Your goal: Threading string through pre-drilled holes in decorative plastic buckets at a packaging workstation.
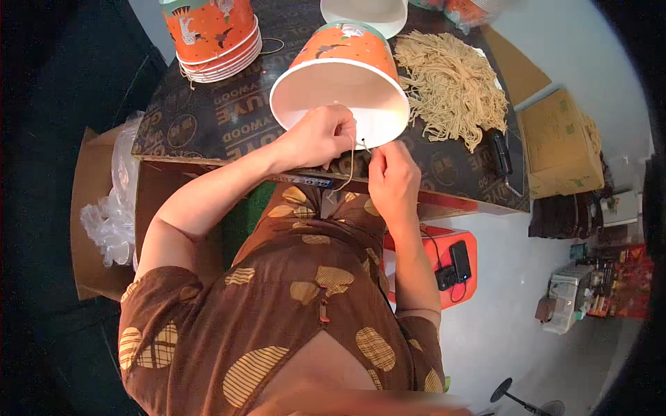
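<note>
An orange paper bucket (388,64) with a white inside lies on its side near the table's front edge, its mouth toward me. At the lower rim there is a small dark hole with a thin beige cord (352,165) beside it. My left hand (316,141) is closed in a pinch on the cord at the rim, and the cord's loose end dangles below the table edge. Just right of the hole, my right hand (395,173) pinches another bit of the cord, fingertips at the rim. Whether the cord passes through the hole is hard to make out.
Left on the dark table (201,121) stands a stack of orange buckets (215,35). A heap of beige cords (454,87) lies right of the bucket, near a black-handled tool (501,154). Behind is another white bucket (368,14). A cardboard box (562,149) stands at right.
</note>
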A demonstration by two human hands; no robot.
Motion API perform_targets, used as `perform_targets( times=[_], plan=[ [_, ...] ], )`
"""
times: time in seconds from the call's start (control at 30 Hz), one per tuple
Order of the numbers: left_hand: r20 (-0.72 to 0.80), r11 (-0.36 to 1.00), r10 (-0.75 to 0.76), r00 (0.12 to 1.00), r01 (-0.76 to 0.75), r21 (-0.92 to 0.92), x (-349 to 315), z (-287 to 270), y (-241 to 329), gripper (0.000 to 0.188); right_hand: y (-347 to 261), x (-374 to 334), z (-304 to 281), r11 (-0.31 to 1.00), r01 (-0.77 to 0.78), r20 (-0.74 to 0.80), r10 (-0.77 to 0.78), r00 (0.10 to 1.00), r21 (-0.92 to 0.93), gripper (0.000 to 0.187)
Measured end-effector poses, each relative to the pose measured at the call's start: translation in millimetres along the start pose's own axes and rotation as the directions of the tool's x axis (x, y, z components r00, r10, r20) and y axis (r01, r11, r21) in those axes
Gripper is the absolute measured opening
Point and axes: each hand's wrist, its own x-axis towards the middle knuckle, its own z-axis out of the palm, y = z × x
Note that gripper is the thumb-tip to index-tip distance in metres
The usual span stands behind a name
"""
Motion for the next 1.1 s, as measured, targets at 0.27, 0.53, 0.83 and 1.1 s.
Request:
perform_targets(
  times=[0.27,0.53,0.83,1.1],
  plan=[
    [0.114,0.976,0.15,0.982,-0.128,-0.177,0.6,-0.1,8.6,0.004,-4.6,5.4,1.8,0.978,0.036,0.073,-0.021,0.997,-0.207,0.011],
    [-0.017,0.986,0.164,0.986,-0.164,0.015,10.1,9.3,-2.2,0.012,-2.0,5.6,0.6,0.983,0.032,0.09,-0.016,0.996,-0.179,0.01],
    [-0.003,0.999,0.036,0.999,-0.036,-0.016,10.7,9.1,-1.8,0.013,-20.4,-1.7,-2.5,0.999,-0.053,-0.094,0.054,0.994,0.011,0.016],
    [-0.001,0.995,-0.012,1.0,0.012,-0.102,7.7,6.7,7.3,0.015,-14.1,-1.0,2.8,0.971,-0.188,-0.015,0.192,0.981,0.15,0.017]
  ],
)
